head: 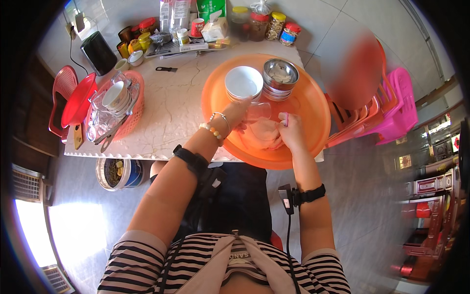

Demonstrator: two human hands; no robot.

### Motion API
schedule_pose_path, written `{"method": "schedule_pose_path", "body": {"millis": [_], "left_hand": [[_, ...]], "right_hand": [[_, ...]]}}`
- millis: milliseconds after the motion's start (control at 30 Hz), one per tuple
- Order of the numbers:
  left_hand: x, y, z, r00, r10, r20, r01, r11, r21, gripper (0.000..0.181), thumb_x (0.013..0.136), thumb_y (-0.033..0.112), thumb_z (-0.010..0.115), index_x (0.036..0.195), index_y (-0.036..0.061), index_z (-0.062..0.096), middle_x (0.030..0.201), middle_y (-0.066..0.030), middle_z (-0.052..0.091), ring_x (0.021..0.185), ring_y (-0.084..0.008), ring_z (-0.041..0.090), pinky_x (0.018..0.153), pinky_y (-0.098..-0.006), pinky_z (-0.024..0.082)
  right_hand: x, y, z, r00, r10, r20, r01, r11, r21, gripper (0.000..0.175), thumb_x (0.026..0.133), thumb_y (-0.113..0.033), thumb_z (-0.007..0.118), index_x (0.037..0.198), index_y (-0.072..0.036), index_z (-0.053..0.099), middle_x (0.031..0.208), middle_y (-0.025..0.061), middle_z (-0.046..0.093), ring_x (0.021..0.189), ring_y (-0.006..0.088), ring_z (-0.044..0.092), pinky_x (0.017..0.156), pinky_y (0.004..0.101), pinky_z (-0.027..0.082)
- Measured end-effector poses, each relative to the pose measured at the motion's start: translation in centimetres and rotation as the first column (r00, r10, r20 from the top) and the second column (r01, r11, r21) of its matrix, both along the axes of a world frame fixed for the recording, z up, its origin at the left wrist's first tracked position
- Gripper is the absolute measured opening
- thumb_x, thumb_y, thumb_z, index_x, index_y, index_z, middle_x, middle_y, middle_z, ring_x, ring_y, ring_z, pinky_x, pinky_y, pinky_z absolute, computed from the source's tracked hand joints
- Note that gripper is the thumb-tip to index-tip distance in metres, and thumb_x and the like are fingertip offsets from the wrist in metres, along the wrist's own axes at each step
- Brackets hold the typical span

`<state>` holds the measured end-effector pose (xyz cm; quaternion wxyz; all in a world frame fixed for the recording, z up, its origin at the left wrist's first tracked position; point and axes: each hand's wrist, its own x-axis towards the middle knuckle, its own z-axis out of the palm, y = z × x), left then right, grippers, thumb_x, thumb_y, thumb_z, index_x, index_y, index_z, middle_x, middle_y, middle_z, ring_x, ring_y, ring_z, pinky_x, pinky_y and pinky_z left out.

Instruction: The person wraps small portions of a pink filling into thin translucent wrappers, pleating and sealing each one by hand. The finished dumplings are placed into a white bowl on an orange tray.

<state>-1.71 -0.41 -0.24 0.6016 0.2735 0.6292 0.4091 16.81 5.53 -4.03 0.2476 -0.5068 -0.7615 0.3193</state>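
Note:
A wide orange plastic basin rests on the table in front of me. My left hand grips a clear glass cup lying on its side over the basin. My right hand pinches the edge of a pale pink cloth with a brighter pink border. Just beyond my left hand is a stack of white bowls. Beside it, to the right, stands a stack of steel bowls, the top one holding some pale contents I cannot identify.
On the left, a pink basket holds bowls, glasses and utensils beside a red basin. Jars and a tray line the wall. A small black-handled tool lies mid-table. Stacked plastic chairs stand right; a bucket sits below.

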Motion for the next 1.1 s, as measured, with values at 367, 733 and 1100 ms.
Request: {"method": "schedule_pose_path", "body": {"millis": [367, 733, 1100], "left_hand": [[-1.2, 1.1, -6.1, 0.289, -0.521, -0.803, 0.548, 0.778, -0.307, 0.062, 0.070, 0.032, 0.060, 0.112, -0.0044, 0.034, 0.100, -0.0232, 0.053, 0.091, -0.0339, 0.053, 0.074, -0.0380, 0.043], [-0.5, -0.4, 0.8, 0.964, -0.257, 0.066, 0.242, 0.953, 0.184, 0.038, 0.081, 0.038, 0.042, 0.089, 0.0019, 0.050, 0.068, -0.0066, 0.053, 0.058, -0.0141, 0.051, 0.053, -0.0266, 0.044], [0.7, -1.2, 0.5, 0.964, -0.182, -0.193, 0.256, 0.828, 0.499, 0.037, 0.080, 0.033, 0.047, 0.106, 0.0070, 0.041, 0.094, -0.0114, 0.049, 0.069, -0.0159, 0.055, 0.066, -0.0297, 0.047]], "right_hand": [[-1.6, -2.1, 0.8, 0.872, 0.098, 0.480, -0.164, 0.982, 0.098, 0.032, 0.077, -0.019, 0.046, 0.104, -0.002, 0.050, 0.106, 0.0194, 0.046, 0.093, 0.0325, 0.049, 0.078, 0.0384, 0.041], [-1.7, -2.0, 3.0, 0.823, 0.076, -0.562, -0.209, 0.962, -0.176, 0.026, 0.083, -0.010, 0.045, 0.106, 0.001, 0.049, 0.100, 0.0102, 0.052, 0.090, 0.0130, 0.051, 0.078, 0.0248, 0.039], [-1.3, -1.5, 2.7, 0.725, -0.115, -0.679, -0.193, 0.913, -0.360, 0.024, 0.080, -0.016, 0.055, 0.095, 0.002, 0.055, 0.093, 0.0039, 0.052, 0.082, 0.0106, 0.051, 0.073, 0.0221, 0.040]]}}
